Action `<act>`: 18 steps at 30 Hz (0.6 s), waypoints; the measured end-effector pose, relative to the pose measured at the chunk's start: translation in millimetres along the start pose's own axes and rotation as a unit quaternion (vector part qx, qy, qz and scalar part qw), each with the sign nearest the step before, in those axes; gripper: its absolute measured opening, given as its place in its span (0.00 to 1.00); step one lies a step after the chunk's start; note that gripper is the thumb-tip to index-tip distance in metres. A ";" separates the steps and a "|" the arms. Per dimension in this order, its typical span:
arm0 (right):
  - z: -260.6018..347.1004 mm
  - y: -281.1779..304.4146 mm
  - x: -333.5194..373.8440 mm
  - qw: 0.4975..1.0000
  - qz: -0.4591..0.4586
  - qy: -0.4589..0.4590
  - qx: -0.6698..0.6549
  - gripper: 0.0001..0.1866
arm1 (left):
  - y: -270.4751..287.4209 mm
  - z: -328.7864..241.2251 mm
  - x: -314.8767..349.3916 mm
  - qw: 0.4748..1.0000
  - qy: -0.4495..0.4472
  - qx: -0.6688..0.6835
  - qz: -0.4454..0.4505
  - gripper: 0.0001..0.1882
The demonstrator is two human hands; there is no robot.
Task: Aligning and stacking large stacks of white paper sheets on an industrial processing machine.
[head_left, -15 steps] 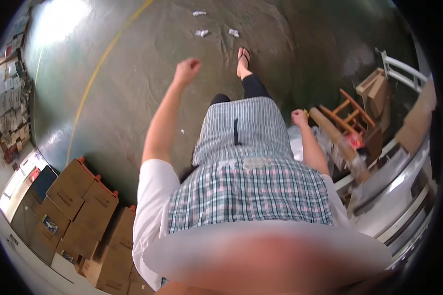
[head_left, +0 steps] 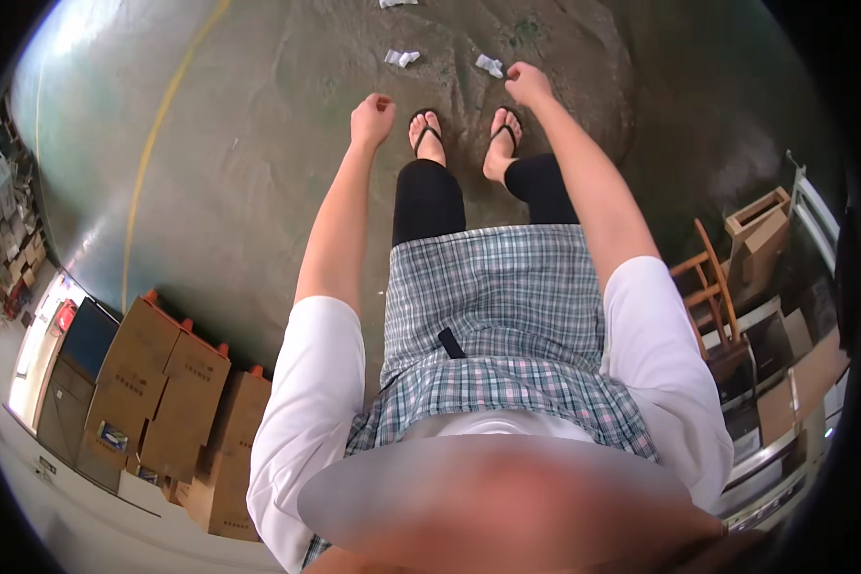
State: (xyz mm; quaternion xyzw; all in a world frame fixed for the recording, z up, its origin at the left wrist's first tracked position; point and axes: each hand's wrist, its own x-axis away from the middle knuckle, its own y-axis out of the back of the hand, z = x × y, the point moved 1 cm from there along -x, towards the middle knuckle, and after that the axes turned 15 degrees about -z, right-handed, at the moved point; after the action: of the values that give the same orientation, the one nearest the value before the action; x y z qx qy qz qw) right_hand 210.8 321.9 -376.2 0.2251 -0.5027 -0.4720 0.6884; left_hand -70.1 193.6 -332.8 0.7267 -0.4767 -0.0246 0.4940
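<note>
My left hand [head_left: 373, 121] hangs in the air above the floor, its fingers curled in and nothing visible in them. Further forward, my right hand [head_left: 528, 84] is stretched out with its fingers bent and the thumb a little apart, holding nothing I can see. Just left of its fingertips lies a crumpled white scrap [head_left: 490, 65] on the floor; the two look close but apart. A second white scrap [head_left: 403, 58] rests on the floor beyond my left hand. Another white piece [head_left: 398, 3] is cut off by the top edge of the view.
My sandalled feet [head_left: 427, 134] stand side by side on the wet-looking floor [head_left: 287, 143]. Large cardboard boxes [head_left: 191, 392] stand at lower left. A wooden chair or stool [head_left: 708, 287], a carton [head_left: 763, 230] and white metal frames [head_left: 813, 215] crowd the right.
Both feet now stand side by side; before, one was forward. My right hand has swung from beside my hip to the front, near the scrap. The scraps now appear nearer the top edge.
</note>
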 end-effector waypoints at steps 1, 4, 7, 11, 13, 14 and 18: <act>-2.8 -22.3 -9.8 0.999 -0.030 -0.014 0.008 0.14 | -15.5 8.4 -19.5 1.000 -0.001 -0.005 -0.013 0.13; -8.1 -88.5 -29.1 0.989 -0.039 -0.141 0.008 0.22 | -64.2 37.8 -73.3 0.993 -0.063 -0.097 -0.020 0.19; -17.3 -135.8 -65.2 0.980 -0.090 -0.174 0.015 0.24 | -115.1 58.9 -122.2 0.990 -0.083 -0.106 -0.035 0.23; -35.5 -192.5 -95.2 0.976 -0.142 -0.161 0.024 0.21 | -164.4 93.9 -163.7 0.966 -0.208 -0.100 -0.120 0.18; -36.2 -208.3 -103.4 0.979 -0.192 -0.065 -0.003 0.11 | -170.0 110.4 -188.5 0.963 -0.224 -0.106 -0.107 0.14; -32.9 -213.9 -115.6 0.978 -0.198 -0.060 -0.008 0.11 | -170.8 114.3 -201.9 0.961 -0.238 -0.111 -0.090 0.10; -34.3 -206.7 -124.6 0.970 -0.225 0.019 -0.090 0.04 | -193.9 61.6 -232.9 0.961 -0.223 0.083 -0.138 0.06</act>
State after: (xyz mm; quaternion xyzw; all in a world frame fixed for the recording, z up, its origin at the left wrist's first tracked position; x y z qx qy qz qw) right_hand 148.2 331.8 -611.6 0.2783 -0.3814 -0.6540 0.5911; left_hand -98.4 329.0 -609.5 0.7999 -0.4703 -0.2147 0.3048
